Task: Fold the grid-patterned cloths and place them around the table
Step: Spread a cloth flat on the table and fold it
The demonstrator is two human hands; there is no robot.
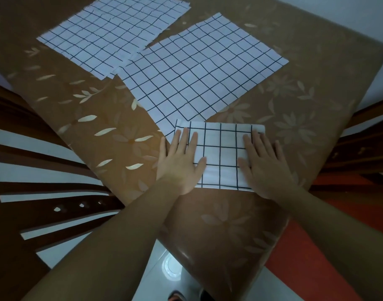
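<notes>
Step in hand appears to be pressing flat a fold: the left hand and right hand lie palm-down, fingers spread wide and gripping nothing, on the two ends of the folded white cloth with dark grid lines, which sits near the close edge of the brown floral-covered table. Next move likely calls for another fold or carrying it to a place setting. Beyond the folded cloth, one unfolded grid cloth lies flat, touching it; farther back-left lies a second spread of grid cloth.
</notes>
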